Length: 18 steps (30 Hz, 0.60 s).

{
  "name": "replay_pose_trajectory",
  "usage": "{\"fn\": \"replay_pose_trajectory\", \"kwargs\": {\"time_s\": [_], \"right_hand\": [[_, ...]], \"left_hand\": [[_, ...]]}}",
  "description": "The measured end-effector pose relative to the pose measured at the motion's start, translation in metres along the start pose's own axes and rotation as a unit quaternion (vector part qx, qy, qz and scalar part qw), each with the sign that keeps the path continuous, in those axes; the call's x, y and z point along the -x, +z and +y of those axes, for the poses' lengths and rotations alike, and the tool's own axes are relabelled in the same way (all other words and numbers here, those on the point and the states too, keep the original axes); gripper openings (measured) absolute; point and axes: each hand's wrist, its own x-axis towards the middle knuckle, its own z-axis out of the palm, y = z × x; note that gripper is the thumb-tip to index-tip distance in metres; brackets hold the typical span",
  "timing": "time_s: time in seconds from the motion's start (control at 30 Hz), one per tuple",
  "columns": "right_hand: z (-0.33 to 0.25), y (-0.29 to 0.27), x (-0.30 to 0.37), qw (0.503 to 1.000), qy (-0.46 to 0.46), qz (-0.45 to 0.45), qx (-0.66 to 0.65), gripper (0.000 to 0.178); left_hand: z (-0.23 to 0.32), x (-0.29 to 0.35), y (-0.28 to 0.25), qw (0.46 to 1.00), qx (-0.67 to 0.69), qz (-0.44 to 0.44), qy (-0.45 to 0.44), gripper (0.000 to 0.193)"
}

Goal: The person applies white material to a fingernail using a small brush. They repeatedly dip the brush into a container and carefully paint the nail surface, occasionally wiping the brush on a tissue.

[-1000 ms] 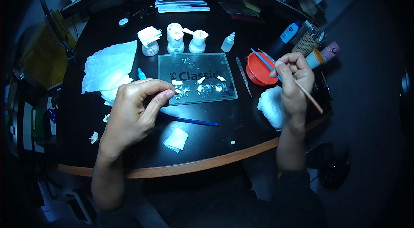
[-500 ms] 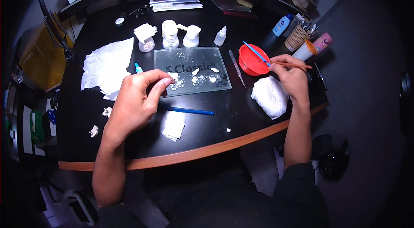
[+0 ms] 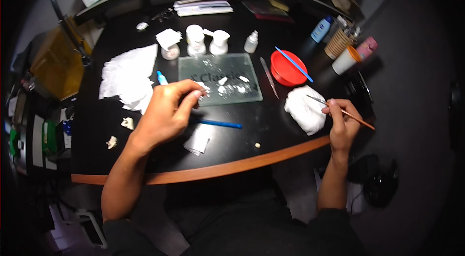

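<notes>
My right hand (image 3: 345, 125) grips a thin brush with a reddish-brown handle (image 3: 359, 119). Its tip reaches the top of a bunched white cloth (image 3: 305, 111). My left hand (image 3: 167, 111) is closed in a pinch by the left side of a glass plate (image 3: 223, 98); whatever sits between thumb and finger is too small to make out. White powder and small white lumps (image 3: 223, 81) lie on the plate. Behind the cloth stands a red bowl (image 3: 286, 73) with a blue stick (image 3: 294, 64) across its rim. A slim metallic tool (image 3: 269, 78) rests between plate and bowl.
Several white bottles (image 3: 195, 43) stand behind the plate, with a dropper bottle (image 3: 251, 42) to their right. White tissue (image 3: 127, 74) spreads at left. A blue pen-like stick (image 3: 218, 123) and small papers (image 3: 197, 141) lie in front. Right: a holder of tools (image 3: 336, 44).
My right hand has brought the brush from the red bowl back toward me, onto the white cloth. My left hand keeps its pinch beside the plate. The whole view has shifted slightly.
</notes>
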Motion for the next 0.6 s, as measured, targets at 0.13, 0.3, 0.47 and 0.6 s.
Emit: {"fn": "replay_pose_trajectory", "kwargs": {"time_s": [0.13,0.3,0.47,0.6], "right_hand": [[-0.048,0.055,-0.013,0.985,-0.048,-0.122,-0.116,0.013],[-0.064,0.135,-0.033,0.942,-0.132,-0.205,-0.232,0.014],[-0.064,0.176,-0.021,0.913,-0.102,-0.222,-0.328,0.01],[-0.054,0.182,-0.005,0.893,-0.126,-0.238,-0.362,0.017]], "left_hand": [[-0.006,-0.011,-0.007,0.999,0.023,-0.017,0.028,0.015],[-0.001,-0.015,-0.013,0.996,0.029,-0.024,0.086,0.014],[-0.005,-0.01,-0.017,0.988,0.01,0.0,0.151,0.014],[-0.011,-0.006,-0.017,0.984,0.028,0.012,0.173,0.016]]}}
